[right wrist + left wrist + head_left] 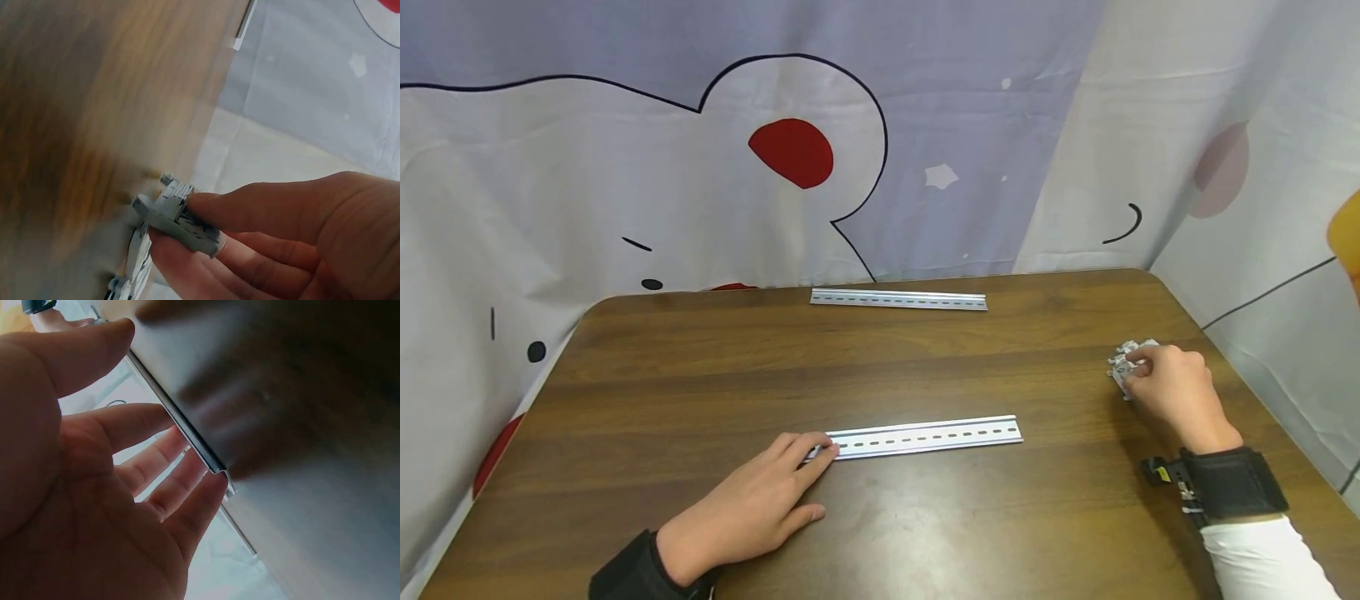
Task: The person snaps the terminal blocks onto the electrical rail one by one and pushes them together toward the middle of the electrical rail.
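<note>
A slotted metal DIN rail (932, 436) lies across the near middle of the table. My left hand (748, 510) rests its extended fingertips on the rail's left end, with the thumb set apart from it. In the left wrist view the fingers (194, 519) lie along the rail's edge (187, 428). Over at the right side, my right hand (1180, 396) pinches a small grey terminal block (181, 222) between thumb and fingers. More grey terminal blocks (134, 265) lie on the table just beneath it, partly hidden by the hand in the head view.
A second slotted DIN rail (898, 299) lies along the far edge of the brown wooden table (700, 358). A printed curtain (970, 108) hangs behind the table and along its right side. Both wrists wear black bands (1236, 482).
</note>
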Demonstrator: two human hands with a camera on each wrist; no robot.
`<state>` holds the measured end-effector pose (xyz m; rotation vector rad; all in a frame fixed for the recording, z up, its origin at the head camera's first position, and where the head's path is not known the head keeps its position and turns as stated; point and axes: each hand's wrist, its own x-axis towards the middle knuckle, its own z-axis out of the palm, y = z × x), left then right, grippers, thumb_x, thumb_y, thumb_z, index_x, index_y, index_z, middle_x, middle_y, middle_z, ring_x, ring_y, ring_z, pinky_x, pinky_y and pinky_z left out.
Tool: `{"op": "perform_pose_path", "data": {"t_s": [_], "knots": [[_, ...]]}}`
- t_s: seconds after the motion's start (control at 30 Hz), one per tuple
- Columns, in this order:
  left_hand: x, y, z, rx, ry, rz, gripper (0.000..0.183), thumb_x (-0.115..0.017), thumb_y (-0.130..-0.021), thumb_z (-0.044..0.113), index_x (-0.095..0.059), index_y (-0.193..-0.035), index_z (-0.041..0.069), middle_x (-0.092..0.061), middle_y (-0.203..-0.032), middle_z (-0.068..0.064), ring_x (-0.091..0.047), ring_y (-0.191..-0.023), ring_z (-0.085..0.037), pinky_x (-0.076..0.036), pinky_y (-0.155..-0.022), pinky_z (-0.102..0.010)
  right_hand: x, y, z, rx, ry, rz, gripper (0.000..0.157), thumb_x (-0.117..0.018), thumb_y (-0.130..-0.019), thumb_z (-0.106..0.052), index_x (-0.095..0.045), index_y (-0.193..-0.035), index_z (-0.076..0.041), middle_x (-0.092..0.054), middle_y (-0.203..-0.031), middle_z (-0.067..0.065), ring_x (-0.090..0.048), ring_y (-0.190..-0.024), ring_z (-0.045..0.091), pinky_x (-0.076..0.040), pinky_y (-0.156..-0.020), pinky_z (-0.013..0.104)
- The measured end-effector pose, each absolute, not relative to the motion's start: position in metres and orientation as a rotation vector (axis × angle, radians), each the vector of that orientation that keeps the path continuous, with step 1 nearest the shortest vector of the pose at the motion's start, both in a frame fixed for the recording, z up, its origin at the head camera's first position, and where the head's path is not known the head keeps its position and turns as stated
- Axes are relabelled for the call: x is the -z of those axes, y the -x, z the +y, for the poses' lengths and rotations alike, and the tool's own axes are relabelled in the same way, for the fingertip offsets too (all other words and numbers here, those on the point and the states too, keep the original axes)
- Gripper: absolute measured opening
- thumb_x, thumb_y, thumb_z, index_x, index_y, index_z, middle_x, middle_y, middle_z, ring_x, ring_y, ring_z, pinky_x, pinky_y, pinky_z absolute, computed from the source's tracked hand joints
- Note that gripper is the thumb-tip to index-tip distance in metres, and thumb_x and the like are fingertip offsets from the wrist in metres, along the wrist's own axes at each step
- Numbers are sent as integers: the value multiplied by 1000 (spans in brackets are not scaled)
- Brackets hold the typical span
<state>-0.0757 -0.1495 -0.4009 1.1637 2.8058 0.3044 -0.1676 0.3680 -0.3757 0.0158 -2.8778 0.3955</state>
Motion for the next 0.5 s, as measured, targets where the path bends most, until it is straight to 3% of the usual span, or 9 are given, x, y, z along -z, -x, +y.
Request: {"op": "perform_pose_path", "data": {"t_s": [0.13, 0.27, 0.5], "knots": [[401, 75, -148, -279, -1181, 2828, 62, -58, -97, 42, -45, -146, 6, -41, -144, -9, -42, -125, -23, -44, -98, -40, 373, 164, 359, -411, -61, -2871, 28, -68, -74, -6, -71, -101, 2, -68, -70, 5, -57, -60, 30, -41, -50, 42], [401, 76, -146, -258, -1175, 2839, 64, -57, -97, 45, -44, -146, 6, -40, -144, -9, -41, -125, -24, -43, -99, -41, 369, 161, 345, -445, -148, -2867, 31, -64, -77, -2, -69, -107, 5, -65, -66, 2, -45, -51, 16, -32, -46, 29], [402, 77, -146, -242, -1133, 2829, 67, -56, -96, 49, -42, -148, 8, -38, -146, -10, -40, -127, -24, -42, -100, -43, 366, 157, 319, -428, -333, -2804, 37, -65, -72, 2, -69, -108, 3, -57, -62, -3, -38, -50, 10, -31, -48, 27]]}}
